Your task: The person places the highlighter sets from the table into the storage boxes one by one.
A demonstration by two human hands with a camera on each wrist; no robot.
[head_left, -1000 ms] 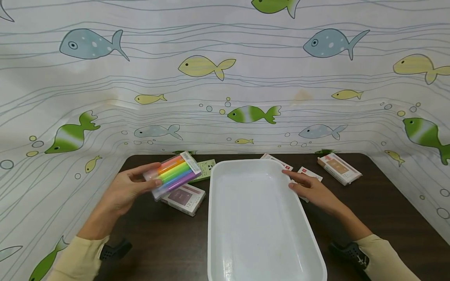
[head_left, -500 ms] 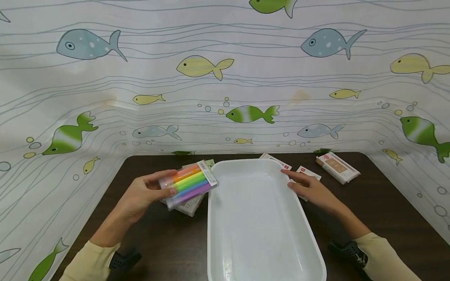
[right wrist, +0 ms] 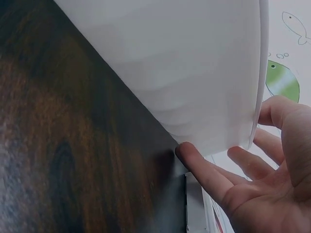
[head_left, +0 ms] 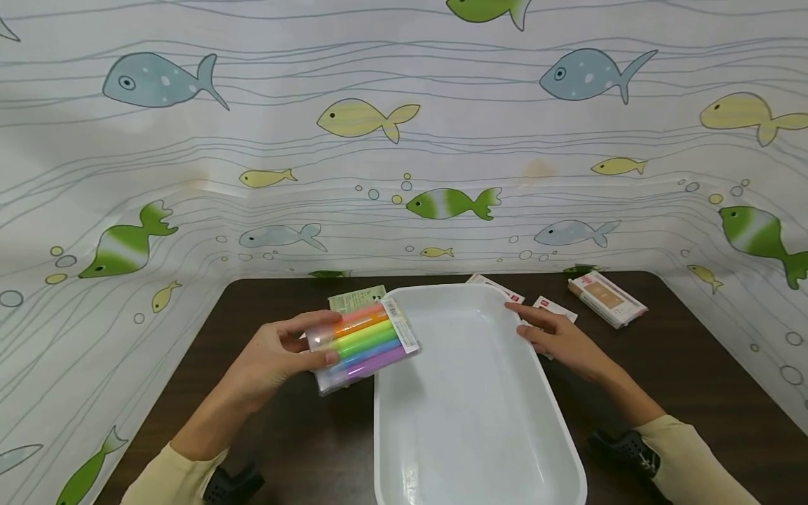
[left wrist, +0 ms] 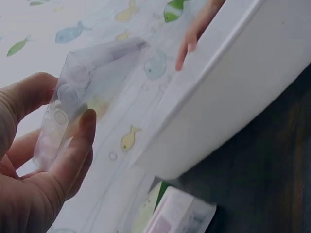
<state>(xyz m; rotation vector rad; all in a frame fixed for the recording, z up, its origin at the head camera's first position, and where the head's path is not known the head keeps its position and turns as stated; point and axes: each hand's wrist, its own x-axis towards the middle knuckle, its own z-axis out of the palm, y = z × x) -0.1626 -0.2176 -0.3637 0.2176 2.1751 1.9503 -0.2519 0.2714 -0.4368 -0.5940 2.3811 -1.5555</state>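
Marker pack, clear-sleeved and banded from orange to purple, is held up at the ten o'clock edge of a white tray by a person's left hand. Seen from the head, its labelled end overlaps the tray's rim; the left wrist view shows the two apart. That view also catches round marker ends through the plastic and a pale box, which the pack almost wholly hides from above. Only the right wrist view shows how the fingers of the right hand meet the tray's outer wall at two o'clock, spread and pinching nothing, with the thumb at the rim.

Around them on the dark table, a green packet lies just beyond the marker pack, toward its twelve o'clock. Past the tray, one white packet shows near half past twelve, partly blocked by the rim; another, near half past one, is partly covered by the right hand. A white-and-tan box sits farther out at two o'clock, before a fish-print curtain.

The left thumb and fingers pinch the pack's nine o'clock end, leaving the labelled end free at three.
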